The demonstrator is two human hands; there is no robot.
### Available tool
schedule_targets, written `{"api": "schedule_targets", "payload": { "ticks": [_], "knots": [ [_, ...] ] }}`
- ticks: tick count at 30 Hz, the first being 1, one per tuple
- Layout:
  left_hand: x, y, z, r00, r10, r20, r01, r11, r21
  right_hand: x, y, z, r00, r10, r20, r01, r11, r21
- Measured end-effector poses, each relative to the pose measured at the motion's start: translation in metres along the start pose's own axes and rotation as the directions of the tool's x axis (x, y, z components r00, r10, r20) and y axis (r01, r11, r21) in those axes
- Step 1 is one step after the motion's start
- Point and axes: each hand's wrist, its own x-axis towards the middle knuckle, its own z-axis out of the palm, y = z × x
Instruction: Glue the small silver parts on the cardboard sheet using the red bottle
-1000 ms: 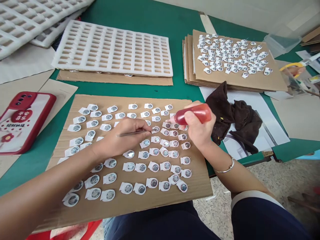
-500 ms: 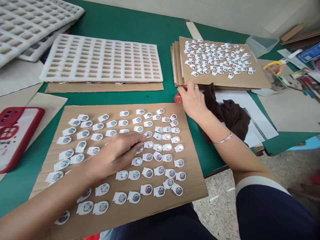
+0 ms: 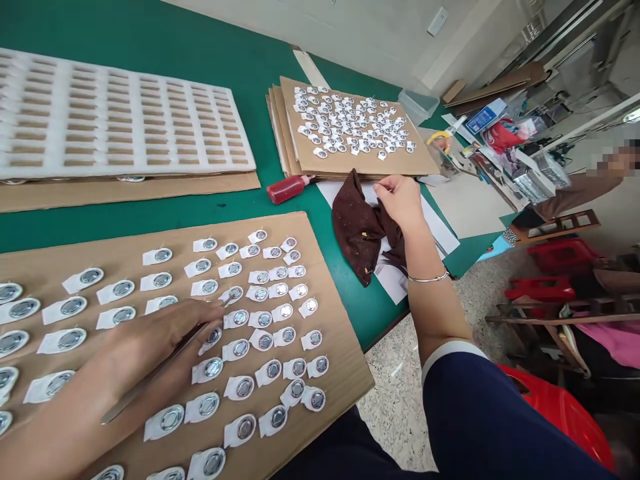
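Note:
My left hand (image 3: 165, 340) is closed around thin metal tweezers (image 3: 155, 380), their tip at a small round metal part with a white tab (image 3: 233, 295). Several such parts lie in loose rows on a cardboard sheet (image 3: 335, 373) in front of me. My right hand (image 3: 404, 203) pinches a dark brown cloth (image 3: 357, 230) at its upper right, beyond the sheet's right edge. The cloth stands up in a peak and bears small yellowish specks. A small red bottle (image 3: 287, 190) lies on its side on the green table, left of the cloth.
A white foam tray (image 3: 165, 127) rests on cardboard at the left. Stacked cardboard sheets (image 3: 425, 157) with more round parts stand at the back. Papers (image 3: 443, 230) lie under the cloth. Yellow-handled scissors (image 3: 440, 137) and a red stool (image 3: 565, 413) are at the right.
My right hand has let go of the red bottle and moved right onto the brown cloth, which now looks pulled up. The view has turned right. My left hand keeps the tweezers at the parts.

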Motion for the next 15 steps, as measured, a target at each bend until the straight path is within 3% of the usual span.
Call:
{"api": "schedule_targets", "payload": {
  "ticks": [4, 9, 11, 12, 15],
  "knots": [
    [0.000, -0.001, -0.001, 0.991, -0.021, 0.134, 0.014, 0.998, 0.056, 0.007, -0.016, 0.020, 1.000, -0.024, 0.002, 0.023, 0.996, 0.088],
    [0.000, 0.004, -0.006, 0.989, 0.046, 0.140, -0.049, 0.999, 0.012, 0.017, -0.042, 0.046, 0.999, 0.029, -0.024, -0.027, 0.997, 0.078],
    [0.001, 0.010, -0.006, 0.983, 0.038, 0.182, -0.035, 0.999, -0.019, 0.012, -0.045, 0.053, 0.997, -0.023, -0.067, 0.032, 0.991, 0.134],
    [0.001, 0.012, -0.006, 0.987, 0.066, 0.148, -0.060, 0.997, -0.046, 0.007, -0.046, 0.054, 0.991, -0.071, -0.109, 0.092, 0.975, 0.204],
    [0.003, 0.015, -0.005, 0.991, 0.065, 0.120, -0.054, 0.994, -0.091, -0.011, -0.053, 0.043, 0.954, -0.199, -0.224, 0.277, 0.871, 0.406]
  ]
}}
